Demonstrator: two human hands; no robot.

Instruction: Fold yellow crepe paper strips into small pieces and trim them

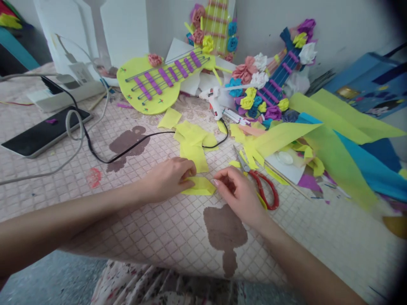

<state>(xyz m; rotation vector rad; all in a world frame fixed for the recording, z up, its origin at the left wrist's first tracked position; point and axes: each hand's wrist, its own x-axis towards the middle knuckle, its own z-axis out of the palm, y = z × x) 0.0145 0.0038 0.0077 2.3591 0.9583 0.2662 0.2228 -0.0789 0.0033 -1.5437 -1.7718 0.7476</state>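
Observation:
A small folded piece of yellow crepe paper (200, 186) lies on the table in front of me. My left hand (171, 180) is closed on its left end, thumb and fingers pinched together. At the paper's right end is my right hand (238, 192), its fingers curled in and the thumb tip close to the index finger. Whether anything sits between those fingertips I cannot make out. Just beyond the hands are more yellow paper pieces (192, 137) in a loose pile. Red-handled scissors (265, 190) lie beside my right hand, blades pointing away.
A glue gun (213, 103) stands behind the paper pile, its black cord (127, 150) looping left. Paper guitars, one yellow (127, 95) and one blue (280, 78), lie at the back. A phone (47, 129) and a power strip (66, 95) are left; crepe sheets (337, 156) cover the right.

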